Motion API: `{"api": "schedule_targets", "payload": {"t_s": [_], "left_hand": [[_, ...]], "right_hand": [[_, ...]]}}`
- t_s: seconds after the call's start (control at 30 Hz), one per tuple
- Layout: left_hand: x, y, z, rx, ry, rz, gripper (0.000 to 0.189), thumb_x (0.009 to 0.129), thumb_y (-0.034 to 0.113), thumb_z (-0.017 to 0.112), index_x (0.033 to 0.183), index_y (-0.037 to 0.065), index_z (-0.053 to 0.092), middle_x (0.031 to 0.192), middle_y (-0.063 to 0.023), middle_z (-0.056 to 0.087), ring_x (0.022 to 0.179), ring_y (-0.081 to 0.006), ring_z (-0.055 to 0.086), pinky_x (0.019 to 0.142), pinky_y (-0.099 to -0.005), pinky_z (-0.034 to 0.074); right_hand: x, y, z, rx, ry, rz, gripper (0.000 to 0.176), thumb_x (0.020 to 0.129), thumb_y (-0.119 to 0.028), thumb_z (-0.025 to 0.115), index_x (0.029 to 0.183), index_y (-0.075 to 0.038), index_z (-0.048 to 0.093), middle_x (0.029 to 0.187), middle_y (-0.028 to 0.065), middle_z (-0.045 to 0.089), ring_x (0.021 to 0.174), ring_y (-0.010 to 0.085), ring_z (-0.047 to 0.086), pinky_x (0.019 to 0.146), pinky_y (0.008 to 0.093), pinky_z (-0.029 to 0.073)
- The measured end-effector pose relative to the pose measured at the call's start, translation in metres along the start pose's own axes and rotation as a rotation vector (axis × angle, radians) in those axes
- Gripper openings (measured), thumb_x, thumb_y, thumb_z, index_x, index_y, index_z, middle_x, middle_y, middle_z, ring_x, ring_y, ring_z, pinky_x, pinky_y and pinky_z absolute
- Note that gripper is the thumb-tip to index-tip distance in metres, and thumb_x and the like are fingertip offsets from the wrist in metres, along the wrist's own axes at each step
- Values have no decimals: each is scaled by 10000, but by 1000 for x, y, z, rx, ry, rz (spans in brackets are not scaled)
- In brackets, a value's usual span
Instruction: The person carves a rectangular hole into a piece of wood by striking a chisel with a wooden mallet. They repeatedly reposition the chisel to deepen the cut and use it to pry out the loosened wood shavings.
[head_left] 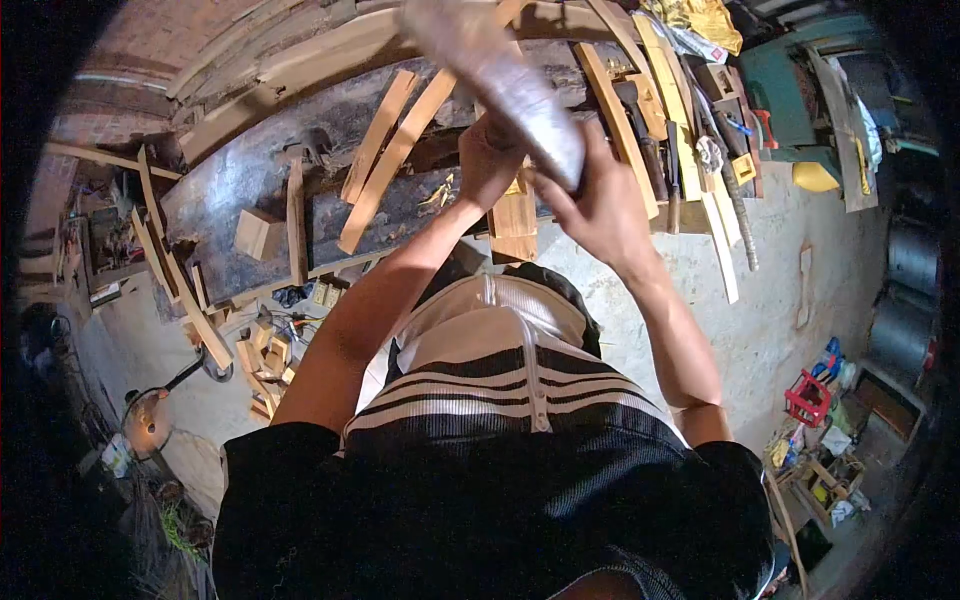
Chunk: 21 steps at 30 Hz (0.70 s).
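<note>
A thick, worn, club-like bar [510,90], pale and shiny at its lower end, slants across the top middle close to the camera, smeared by motion. My right hand [605,205] is closed around its lower end, thumb on one side and fingers on the other. My left hand [490,165] is curled just left of the bar, over the workbench; what its fingers hold is hidden behind the bar. Below and between the hands, a short wooden block [514,225] lies at the bench edge. Small wood chips [438,192] are scattered left of my left hand.
Two long wooden strips [395,160] lie on the dark workbench [225,185] at left, near a wooden cube [259,234]. Chisel-like tools [673,175] and more strips lie at right. Offcuts [265,360] are heaped on the floor, and a red stool [806,398] stands at far right.
</note>
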<state>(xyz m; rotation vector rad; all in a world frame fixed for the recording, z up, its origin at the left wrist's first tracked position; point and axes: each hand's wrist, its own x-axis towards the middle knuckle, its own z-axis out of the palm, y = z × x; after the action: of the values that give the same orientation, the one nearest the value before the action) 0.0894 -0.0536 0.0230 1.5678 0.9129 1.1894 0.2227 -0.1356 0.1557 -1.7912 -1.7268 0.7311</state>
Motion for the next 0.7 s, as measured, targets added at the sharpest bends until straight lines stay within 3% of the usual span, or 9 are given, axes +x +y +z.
{"api": "schedule_targets", "payload": {"t_s": [0.03, 0.17, 0.2, 0.27, 0.33, 0.37, 0.5, 0.57, 0.7], "left_hand": [[-3, -13, 4, -66, 87, -2, 196, 793, 9, 712, 981, 9, 657, 890, -23, 706, 816, -98, 643, 728, -268, 517], [14, -9, -4, -163, 274, -105, 110, 810, -38, 655, 916, -8, 653, 836, -41, 690, 722, -118, 636, 616, -263, 487], [15, 6, -11, -242, 297, -396, 77, 818, -34, 647, 890, -5, 646, 805, -38, 677, 721, -125, 628, 612, -272, 482], [30, -18, -25, -179, 421, -280, 64, 833, -17, 644, 893, 7, 644, 802, -35, 664, 724, -125, 626, 602, -280, 483], [44, -20, -35, -245, 635, -563, 125, 808, -1, 668, 926, 19, 629, 913, -31, 652, 795, -143, 594, 710, -310, 467], [52, -36, -35, -338, 829, -414, 137, 801, 27, 707, 912, 25, 627, 861, -26, 648, 729, -133, 588, 649, -295, 460], [44, -46, -37, -409, 728, -435, 150, 801, 67, 759, 879, 62, 631, 753, -16, 645, 604, -102, 567, 553, -264, 441], [31, -33, -30, -410, 630, -364, 140, 819, 71, 751, 842, 61, 613, 722, -10, 627, 582, -94, 556, 543, -269, 442], [12, -12, -19, -279, 374, -266, 159, 834, 70, 748, 814, 60, 591, 760, -13, 632, 624, -99, 566, 582, -274, 459]], "right_hand": [[3, 8, 7, -217, -94, 48, 595, 845, -384, 719, 1205, 21, 474, 746, 249, 656, 747, 369, 704, 661, 429, 534], [1, 33, 17, -76, -46, 21, 557, 845, -401, 694, 1156, 5, 473, 635, 238, 619, 654, 441, 650, 598, 478, 517], [-3, 39, 20, -31, -8, 39, 590, 843, -407, 698, 1186, 18, 473, 645, 231, 625, 661, 421, 660, 609, 460, 517], [-8, 49, 22, 13, 33, 54, 624, 842, -413, 703, 1215, 31, 474, 655, 224, 630, 668, 400, 671, 620, 442, 517], [-12, 53, 24, 171, -6, 170, 667, 841, -418, 709, 1255, 49, 472, 699, 208, 650, 689, 344, 683, 640, 408, 513], [-14, 53, 22, 156, -36, 249, 659, 841, -406, 715, 1251, 52, 478, 750, 212, 667, 728, 321, 693, 658, 402, 515], [-27, 59, 19, 102, 1, 265, 640, 845, -399, 716, 1238, 52, 490, 742, 212, 659, 693, 320, 679, 635, 397, 507], [-31, 66, 19, 141, 1, 318, 707, 844, -406, 734, 1278, 78, 457, 663, 79, 583, 457, 124, 521, 418, 279, 422], [-33, 75, 21, 166, -30, 338, 747, 840, -430, 738, 1274, 102, 445, 670, 84, 587, 466, 116, 530, 410, 268, 418]]}}
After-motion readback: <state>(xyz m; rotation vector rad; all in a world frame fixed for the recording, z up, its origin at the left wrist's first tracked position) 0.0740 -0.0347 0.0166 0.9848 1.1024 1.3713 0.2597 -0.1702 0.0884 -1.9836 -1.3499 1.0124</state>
